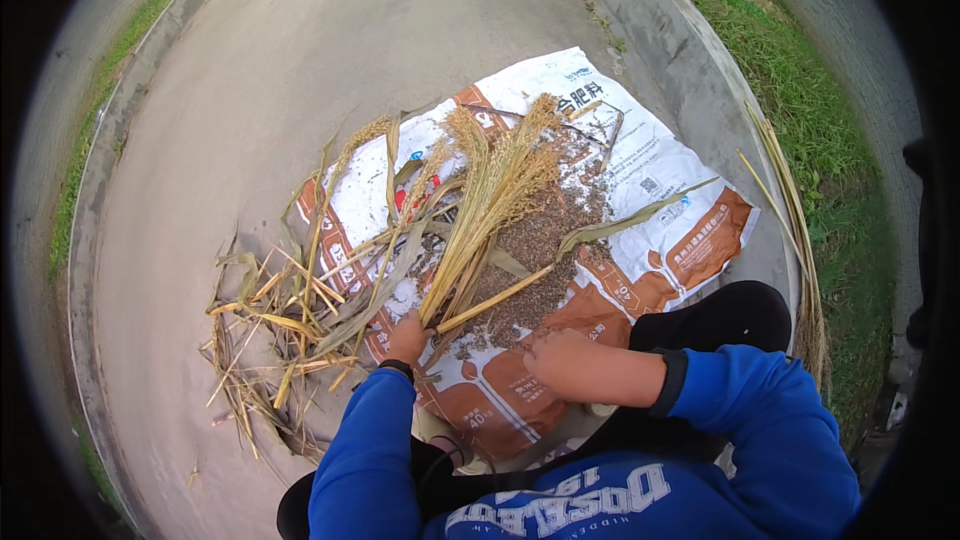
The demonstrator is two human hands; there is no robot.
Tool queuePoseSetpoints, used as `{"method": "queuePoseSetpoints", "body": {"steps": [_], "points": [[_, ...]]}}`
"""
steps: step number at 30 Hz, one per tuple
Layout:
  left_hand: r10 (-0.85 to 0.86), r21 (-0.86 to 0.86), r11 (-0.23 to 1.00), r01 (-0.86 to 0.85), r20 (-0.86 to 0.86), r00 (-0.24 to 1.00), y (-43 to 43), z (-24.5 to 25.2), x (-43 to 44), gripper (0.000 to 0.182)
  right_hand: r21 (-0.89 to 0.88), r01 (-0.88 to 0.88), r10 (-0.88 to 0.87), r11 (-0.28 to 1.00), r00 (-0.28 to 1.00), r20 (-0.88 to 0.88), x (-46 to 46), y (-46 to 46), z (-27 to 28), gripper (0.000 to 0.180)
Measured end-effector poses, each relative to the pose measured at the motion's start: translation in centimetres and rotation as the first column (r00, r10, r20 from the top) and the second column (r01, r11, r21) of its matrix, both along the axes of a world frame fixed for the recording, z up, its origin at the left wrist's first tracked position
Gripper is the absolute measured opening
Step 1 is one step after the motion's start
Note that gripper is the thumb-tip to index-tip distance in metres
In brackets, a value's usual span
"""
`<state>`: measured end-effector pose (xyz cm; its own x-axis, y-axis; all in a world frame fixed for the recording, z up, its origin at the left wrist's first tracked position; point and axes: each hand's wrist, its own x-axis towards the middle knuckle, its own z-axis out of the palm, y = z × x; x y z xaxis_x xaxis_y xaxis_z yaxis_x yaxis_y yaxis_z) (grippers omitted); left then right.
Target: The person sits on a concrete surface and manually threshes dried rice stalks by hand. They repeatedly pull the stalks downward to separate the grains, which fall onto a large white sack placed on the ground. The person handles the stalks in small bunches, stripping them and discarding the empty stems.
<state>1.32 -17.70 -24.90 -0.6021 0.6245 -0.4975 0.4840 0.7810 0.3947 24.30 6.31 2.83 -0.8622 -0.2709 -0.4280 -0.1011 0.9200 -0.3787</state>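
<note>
My left hand (409,341) grips the cut lower ends of a bundle of sorghum stalks (480,225). Its seed heads fan out away from me over a flattened printed sack (502,379). A heap of small brown grains (532,247) lies on the sack, partly under the bundle. Low over the sack's near part, just beside the grains, is my right hand (566,366). Its fingers are curled, and whether they pinch anything is hidden. One thick stalk with a dry leaf (637,221) slants across the grains from near my left hand.
Dry stalk pieces and leaves (281,337) lie piled on the concrete to the left. More sorghum heads (364,135) rest at the sack's left edge. Long stalks (799,240) lean on the low concrete kerb (712,67) at the right, with grass beyond.
</note>
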Motion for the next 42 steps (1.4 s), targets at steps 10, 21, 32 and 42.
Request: {"method": "queuePoseSetpoints", "body": {"steps": [10, 21, 32, 42], "points": [[-0.067, -0.284, 0.953, 0.103, 0.132, 0.989, 5.1, 7.9, -10.0, 0.058, -0.024, -0.046, 0.046, 0.999, 0.998, 0.032, -1.5, -0.1, 2.6, 0.026], [0.498, -0.040, 0.836, -0.548, -0.364, 0.787, -10.2, -1.2, -20.7, 0.019, -0.014, -0.009, 0.010, 1.000, 0.996, 0.085, -2.0, 1.3, 2.6, 0.033], [0.754, 0.664, 0.643, -0.381, -0.636, 0.165, -5.5, 12.8, -24.9, 0.030, 0.090, 0.042, -0.037, 0.995, 0.998, -0.049, -0.1, 0.2, 1.4, 0.021], [0.584, 0.949, 0.282, -0.139, -0.055, 0.810, 5.1, 32.0, -19.3, 0.034, -0.132, 0.112, -0.135, 0.985, 0.976, -0.174, -0.5, 2.8, 5.1, 0.025]]}}
